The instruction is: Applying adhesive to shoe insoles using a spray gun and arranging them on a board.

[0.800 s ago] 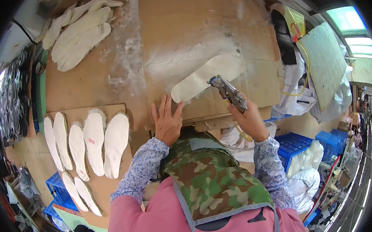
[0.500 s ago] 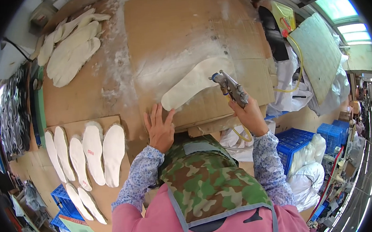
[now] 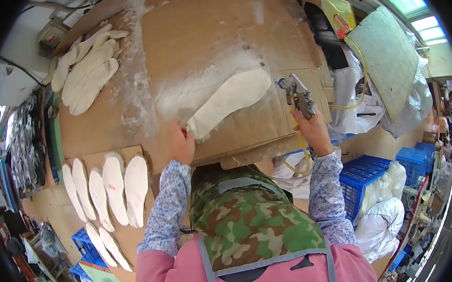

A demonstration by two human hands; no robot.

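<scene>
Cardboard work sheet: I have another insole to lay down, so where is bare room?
Bare cardboard sheet lies beyond the white insole held by the left hand. Crowded: the insole pile and insole row. The right hand holds a spray gun.

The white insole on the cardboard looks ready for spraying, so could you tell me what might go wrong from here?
1. The left hand pinches the heel end of the white insole, so spray may well hit those fingers.
2. The spray gun in the right hand points along the cardboard sheet, already dusted white; overspray could reach the insole stack.
3. The yellow hose might snag.
</scene>
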